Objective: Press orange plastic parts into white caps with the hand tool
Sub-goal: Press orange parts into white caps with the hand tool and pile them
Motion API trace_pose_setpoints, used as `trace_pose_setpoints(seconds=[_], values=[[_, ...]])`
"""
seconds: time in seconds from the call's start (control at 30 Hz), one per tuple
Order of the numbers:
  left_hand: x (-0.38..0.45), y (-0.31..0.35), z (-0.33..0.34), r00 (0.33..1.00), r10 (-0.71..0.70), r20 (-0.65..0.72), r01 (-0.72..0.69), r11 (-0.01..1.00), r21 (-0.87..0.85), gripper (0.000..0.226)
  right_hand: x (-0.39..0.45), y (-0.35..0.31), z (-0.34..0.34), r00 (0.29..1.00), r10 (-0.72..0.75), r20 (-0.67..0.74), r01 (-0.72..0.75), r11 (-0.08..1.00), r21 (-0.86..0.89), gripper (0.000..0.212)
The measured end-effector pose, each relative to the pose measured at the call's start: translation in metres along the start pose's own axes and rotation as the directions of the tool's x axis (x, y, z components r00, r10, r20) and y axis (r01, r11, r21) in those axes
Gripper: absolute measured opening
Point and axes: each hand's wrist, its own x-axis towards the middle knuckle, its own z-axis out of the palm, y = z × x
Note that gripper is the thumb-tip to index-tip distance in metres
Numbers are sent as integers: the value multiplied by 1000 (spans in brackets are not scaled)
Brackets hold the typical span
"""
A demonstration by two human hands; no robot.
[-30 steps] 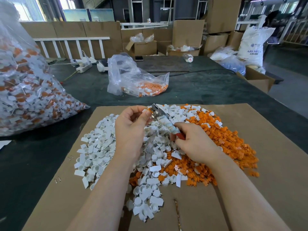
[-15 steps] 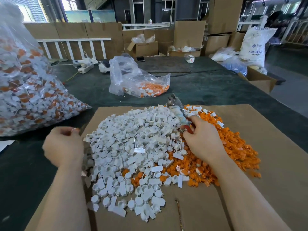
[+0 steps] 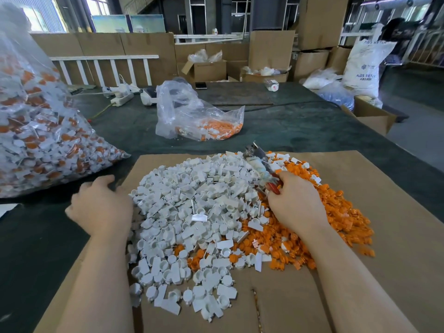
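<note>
A heap of white caps (image 3: 192, 212) lies on a cardboard sheet (image 3: 360, 272), with a heap of orange plastic parts (image 3: 336, 212) against its right side. My right hand (image 3: 295, 205) rests on the seam of the two heaps and grips the red handles of the hand tool (image 3: 260, 167), a taped plier whose metal jaws point up and away. My left hand (image 3: 101, 205) hovers at the left edge of the white heap, motion-blurred, fingers loosely bent, and I see nothing in it.
A large clear bag of assembled white-and-orange pieces (image 3: 36, 140) lies at the left on the dark green table (image 3: 300, 131). A smaller clear bag with orange parts (image 3: 199, 116) sits behind the heaps. Power strips, cardboard boxes and sacks stand farther back.
My left hand swung from the tool's jaws out to the left edge of the pile. My right hand with the tool shifted to the right, onto the orange parts.
</note>
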Motion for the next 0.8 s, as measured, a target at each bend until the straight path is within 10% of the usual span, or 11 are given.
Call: trace_pose_setpoints(seconds=[0.17, 0.4, 0.8], values=[[-22, 55, -12, 955, 243, 168, -191, 941, -279, 11, -1, 0, -1, 997, 63, 36, -61, 996, -66, 5], [-67, 86, 4, 679, 518, 520, -405, 856, -322, 32, -5, -4, -2, 987, 80, 141, -49, 977, -208, 6], [-77, 85, 13, 753, 555, 354, -430, 822, -374, 24, -9, -11, 6, 996, 81, 46, -63, 948, -312, 19]])
